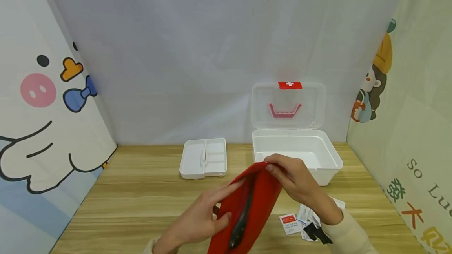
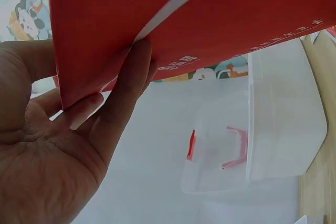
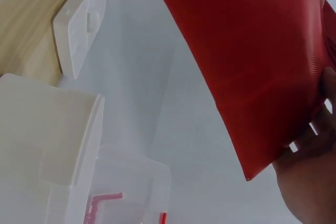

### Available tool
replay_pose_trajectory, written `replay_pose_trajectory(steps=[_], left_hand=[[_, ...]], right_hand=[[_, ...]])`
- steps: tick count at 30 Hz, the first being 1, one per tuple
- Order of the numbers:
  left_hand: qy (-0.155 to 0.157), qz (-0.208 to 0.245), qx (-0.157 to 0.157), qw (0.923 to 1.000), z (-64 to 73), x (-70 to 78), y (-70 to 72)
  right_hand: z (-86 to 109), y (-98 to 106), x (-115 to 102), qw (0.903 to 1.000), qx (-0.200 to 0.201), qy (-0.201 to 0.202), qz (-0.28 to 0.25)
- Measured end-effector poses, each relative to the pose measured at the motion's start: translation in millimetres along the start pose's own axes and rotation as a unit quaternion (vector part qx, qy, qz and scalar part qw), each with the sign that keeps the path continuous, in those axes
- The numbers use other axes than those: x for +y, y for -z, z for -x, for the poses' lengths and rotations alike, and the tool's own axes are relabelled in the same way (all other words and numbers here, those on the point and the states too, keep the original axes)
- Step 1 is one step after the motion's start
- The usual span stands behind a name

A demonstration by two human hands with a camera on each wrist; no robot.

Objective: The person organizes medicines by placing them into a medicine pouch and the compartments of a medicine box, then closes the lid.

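Both hands hold a red pouch (image 1: 266,201) up above the table, tilted, with its long opening towards me. Something dark and shiny shows in the opening. My left hand (image 1: 197,213) grips the left side of the pouch, thumb near the opening. In the left wrist view, fingers lie against the pouch's red face (image 2: 210,30), which carries a white stripe and small white print. My right hand (image 1: 298,179) pinches the far upper corner between thumb and fingers. The right wrist view shows the smooth outer side of the pouch (image 3: 252,51).
A white box (image 1: 325,175) stands at the back right, its clear lid (image 1: 310,105) with a pink handle raised. Left of it lies a white divided tray (image 1: 190,160). Several small packets (image 1: 291,224) and a black strip-like thing (image 1: 312,231) lie near my right forearm.
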State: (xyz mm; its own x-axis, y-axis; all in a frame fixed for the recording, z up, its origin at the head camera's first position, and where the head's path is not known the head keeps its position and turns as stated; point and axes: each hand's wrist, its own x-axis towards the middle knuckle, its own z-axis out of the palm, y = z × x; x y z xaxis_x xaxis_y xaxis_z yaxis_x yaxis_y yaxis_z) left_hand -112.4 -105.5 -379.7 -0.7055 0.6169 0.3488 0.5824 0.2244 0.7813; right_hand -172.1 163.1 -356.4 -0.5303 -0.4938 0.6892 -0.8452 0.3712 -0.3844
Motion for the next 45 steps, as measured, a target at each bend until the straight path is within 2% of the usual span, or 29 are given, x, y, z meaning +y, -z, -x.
replay_pose_trajectory(steps=[7,10,14,21,23,27,32,37,42,45], left_hand=[[-0.003,-0.007,0.008,0.9999,-1.4,0.0,-0.2],[-0.015,-0.009,0.014,0.9997,-1.9,0.6,1.1],[-0.016,-0.005,0.029,0.9994,-0.9,2.3,2.7],[-0.047,0.005,0.061,0.997,-2.1,3.8,7.0],[-0.04,0.012,0.077,0.9962,-1.7,3.9,8.2],[-0.012,0.014,0.114,0.9934,0.2,3.8,13.1],[0.011,0.02,0.144,0.9893,2.2,2.1,20.6],[-0.006,0.052,0.169,0.9843,3.0,-1.5,25.2],[-0.035,0.118,0.183,0.9754,3.7,-4.3,28.9],[-0.043,0.133,0.197,0.9704,4.5,-6.4,29.8]], right_hand=[[4.0,0,2,0.9982,0.056,0.014,0.015],[4.9,0,3,0.9968,0.076,0.013,0.021],[5.7,1,5,0.9944,0.103,0.017,0.017],[4.2,3,4,0.9843,0.168,0.053,0.006],[4.0,4,4,0.9813,0.185,0.054,0.007],[4.7,6,2,0.9768,0.209,0.047,0.005],[7.7,10,3,0.9697,0.243,0.025,0.013],[10.7,13,4,0.959,0.283,-0.002,0.017],[11.8,15,4,0.946,0.323,-0.021,-0.009],[11.6,17,4,0.9365,0.348,-0.036,-0.024]])
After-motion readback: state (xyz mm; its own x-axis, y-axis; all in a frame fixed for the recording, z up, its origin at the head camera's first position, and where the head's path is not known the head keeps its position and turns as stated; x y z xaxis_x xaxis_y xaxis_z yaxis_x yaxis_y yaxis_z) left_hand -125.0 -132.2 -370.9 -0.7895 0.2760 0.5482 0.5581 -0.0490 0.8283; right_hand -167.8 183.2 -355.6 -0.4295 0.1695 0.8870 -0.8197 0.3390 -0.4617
